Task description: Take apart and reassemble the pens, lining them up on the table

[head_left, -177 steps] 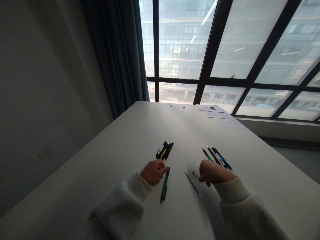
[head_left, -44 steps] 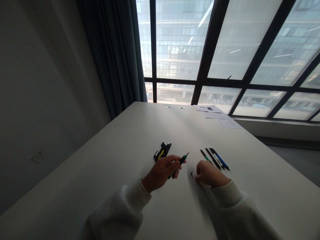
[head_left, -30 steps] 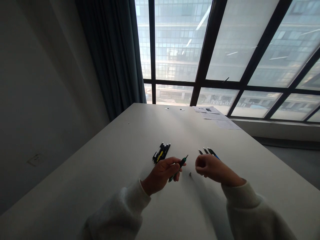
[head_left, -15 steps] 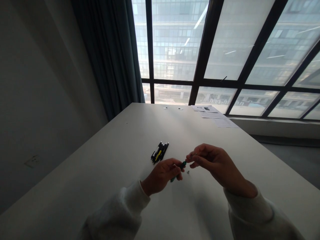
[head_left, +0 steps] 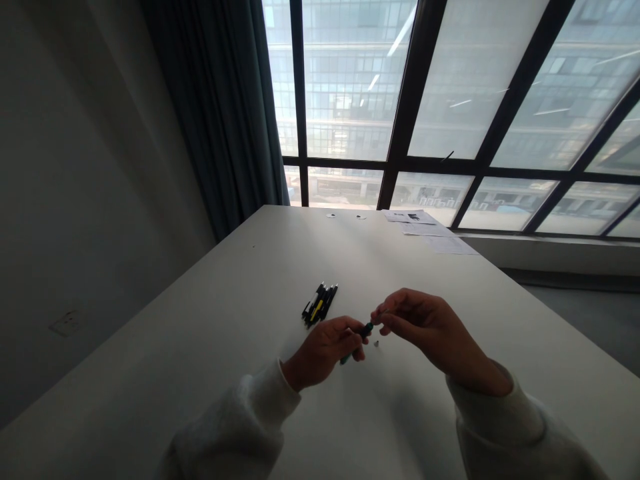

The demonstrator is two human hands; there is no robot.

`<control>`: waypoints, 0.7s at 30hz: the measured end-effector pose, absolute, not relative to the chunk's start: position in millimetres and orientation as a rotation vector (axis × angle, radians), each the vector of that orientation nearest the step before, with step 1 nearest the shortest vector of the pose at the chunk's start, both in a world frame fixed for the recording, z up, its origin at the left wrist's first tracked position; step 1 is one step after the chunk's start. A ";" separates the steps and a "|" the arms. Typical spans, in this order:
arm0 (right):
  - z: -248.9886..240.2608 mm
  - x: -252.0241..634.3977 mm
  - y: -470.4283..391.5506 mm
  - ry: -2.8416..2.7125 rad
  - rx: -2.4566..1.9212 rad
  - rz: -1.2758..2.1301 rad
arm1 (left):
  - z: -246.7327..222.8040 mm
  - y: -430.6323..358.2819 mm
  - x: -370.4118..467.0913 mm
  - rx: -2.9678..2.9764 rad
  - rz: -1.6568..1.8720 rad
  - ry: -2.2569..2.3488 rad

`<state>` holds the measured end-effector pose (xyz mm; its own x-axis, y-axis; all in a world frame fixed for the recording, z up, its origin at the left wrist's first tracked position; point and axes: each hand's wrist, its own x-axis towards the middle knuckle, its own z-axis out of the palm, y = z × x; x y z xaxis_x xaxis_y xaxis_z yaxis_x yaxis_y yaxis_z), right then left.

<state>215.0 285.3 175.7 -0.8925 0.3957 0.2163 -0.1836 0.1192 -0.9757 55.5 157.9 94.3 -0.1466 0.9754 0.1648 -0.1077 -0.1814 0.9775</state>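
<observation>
While left hand [head_left: 323,352] grips tilted green-black pen [head_left: 367,330], right hand [head_left: 424,328] beside its tip, grip unclear

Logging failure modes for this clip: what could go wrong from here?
1. The small part sits loose on the table, near both hands in this view; a brush could send it rolling.
2. The left hand grips the pen with the right hand close to its end; a slip there might drop something. Can't tell what the right fingertips hold.
3. The pens lie just beyond the left hand; a bump might scatter them.
</observation>
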 end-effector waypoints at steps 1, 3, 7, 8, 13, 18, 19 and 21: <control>175.7 215.0 285.3 -1.974 -0.208 1.825 | 94.3 157.7 55.4 1.174 1.497 1.125; 175.3 215.0 285.6 -1.964 -0.219 1.827 | 94.4 157.5 55.2 1.169 1.503 1.116; 174.0 215.2 286.6 -1.957 -0.222 1.829 | 94.5 157.6 55.0 1.178 1.500 1.126; 173.7 215.2 286.9 -1.960 -0.219 1.828 | 94.4 157.7 55.0 1.176 1.501 1.127; 173.4 214.9 287.5 -1.953 -0.222 1.825 | 94.2 157.6 55.3 1.170 1.502 1.127; 174.4 215.3 286.7 -1.959 -0.232 1.843 | 95.6 157.6 55.3 1.158 1.510 1.115; 174.6 215.3 286.4 -1.965 -0.235 1.839 | 96.0 157.7 55.2 1.156 1.511 1.117; 175.1 215.4 285.9 -1.975 -0.238 1.826 | 96.6 157.9 55.2 1.149 1.514 1.118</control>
